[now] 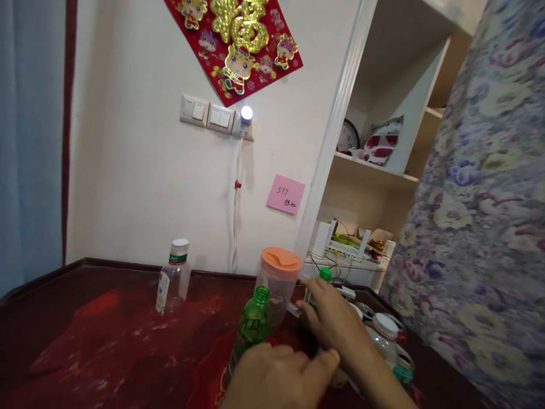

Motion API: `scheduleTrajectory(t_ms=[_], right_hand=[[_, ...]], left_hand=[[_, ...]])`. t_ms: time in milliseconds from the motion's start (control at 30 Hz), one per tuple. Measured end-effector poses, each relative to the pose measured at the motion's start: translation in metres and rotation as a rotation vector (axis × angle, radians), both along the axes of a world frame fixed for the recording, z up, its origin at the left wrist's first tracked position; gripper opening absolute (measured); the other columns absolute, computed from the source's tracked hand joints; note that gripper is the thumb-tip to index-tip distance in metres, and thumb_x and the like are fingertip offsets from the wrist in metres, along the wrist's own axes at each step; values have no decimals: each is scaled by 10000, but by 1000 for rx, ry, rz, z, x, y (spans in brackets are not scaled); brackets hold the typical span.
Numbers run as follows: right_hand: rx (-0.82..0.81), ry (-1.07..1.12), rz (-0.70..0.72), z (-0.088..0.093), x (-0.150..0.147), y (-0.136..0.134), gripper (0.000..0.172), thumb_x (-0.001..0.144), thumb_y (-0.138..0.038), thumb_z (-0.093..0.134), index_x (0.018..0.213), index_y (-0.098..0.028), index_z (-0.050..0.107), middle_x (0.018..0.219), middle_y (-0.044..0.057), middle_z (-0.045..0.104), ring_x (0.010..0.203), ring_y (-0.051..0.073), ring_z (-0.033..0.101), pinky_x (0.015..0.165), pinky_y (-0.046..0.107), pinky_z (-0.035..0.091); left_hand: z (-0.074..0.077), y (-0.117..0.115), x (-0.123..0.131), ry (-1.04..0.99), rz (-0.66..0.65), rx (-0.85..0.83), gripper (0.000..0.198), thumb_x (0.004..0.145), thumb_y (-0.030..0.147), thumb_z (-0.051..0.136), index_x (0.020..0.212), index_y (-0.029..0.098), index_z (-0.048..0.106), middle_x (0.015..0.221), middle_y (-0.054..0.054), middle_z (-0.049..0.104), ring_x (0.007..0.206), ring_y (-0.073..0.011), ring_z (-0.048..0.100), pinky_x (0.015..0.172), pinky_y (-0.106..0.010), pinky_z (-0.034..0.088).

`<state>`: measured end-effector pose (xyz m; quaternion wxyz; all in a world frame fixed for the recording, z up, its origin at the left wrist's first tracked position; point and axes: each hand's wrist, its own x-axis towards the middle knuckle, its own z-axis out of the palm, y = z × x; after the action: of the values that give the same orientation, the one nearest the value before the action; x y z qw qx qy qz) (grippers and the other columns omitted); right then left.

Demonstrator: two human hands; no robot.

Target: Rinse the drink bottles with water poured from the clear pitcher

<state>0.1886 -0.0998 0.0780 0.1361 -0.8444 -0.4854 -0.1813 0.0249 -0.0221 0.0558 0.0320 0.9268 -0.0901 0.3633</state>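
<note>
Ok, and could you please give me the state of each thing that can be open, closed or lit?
Green bottle, front: uncapped
Green-capped bottle, at the right hand: cap on
Orange-lidded pitcher: lid on
Left white-capped bottle: closed, standing
Right white-capped bottle: closed, partly hidden
Drink cans: cannot tell
Night light: lit
Wall switches: position unclear

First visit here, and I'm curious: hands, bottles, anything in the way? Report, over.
Left hand at uncapped green bottle, grip hidden. Right hand at green-capped bottle, grip unclear. Possible obstacle: orange-lidded pitcher, just behind the uncapped bottle.
</note>
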Motion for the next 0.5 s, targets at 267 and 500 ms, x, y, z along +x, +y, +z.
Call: scheduleTrajectory(t_ms=[267,500], right_hand=[[325,122,113,-22,36,30,411,957,-70,584,1362,-95,520,1369,146,509,1275,267,476,1083,403,406],[553,306,165,-46,38,40,329,1009,-151,628,1329,-146,553,1292,106,551,1215,294,525,1046,512,437]], left_hand=[[52,25,-35,-255,-3,-774,280,856,286,640,1132,297,689,728,48,674,625,-117,662,590,-184,545],[64,40,-46,-435,111,-1012,319,805,455,742,1058,263,712,765,11,659,643,-132,649,544,-166,546]])
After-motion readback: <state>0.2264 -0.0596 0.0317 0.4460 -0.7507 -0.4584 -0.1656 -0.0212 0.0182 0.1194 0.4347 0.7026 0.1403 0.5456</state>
